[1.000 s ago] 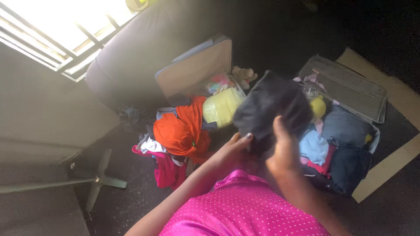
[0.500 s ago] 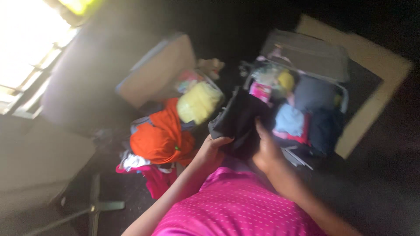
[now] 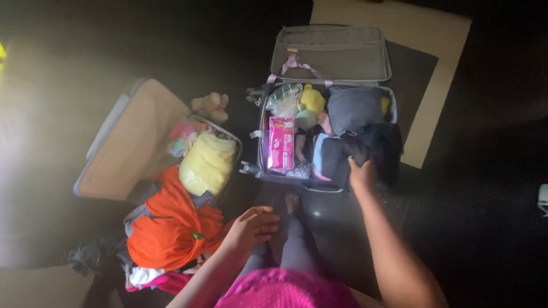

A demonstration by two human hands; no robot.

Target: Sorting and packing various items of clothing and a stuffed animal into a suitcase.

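The right hand reaches forward and rests on a dark folded garment at the near edge of the grey suitcase, fingers curled over the cloth; whether it pinches the fabric or only presses on it cannot be told in the dim light. The left hand hangs loose and half open above the person's knee, holding nothing, just beside the orange garment to its left.

This looks like the placing step: the dark garment lies in the front part of the grey suitcase, partly over the clothes already packed there. The next move, as I judge it, calls for pressing the garment flat and letting go, then a reach with the free hand toward the heap on the left.

Beyond the right hand, the case holds a pink packet, a yellow soft item and a grey-blue bundle, with the lid laid open at the far side. Out past the left hand, a pale yellow bundle sits in a second, tan suitcase on the dark floor, with a small plush toy beyond it.
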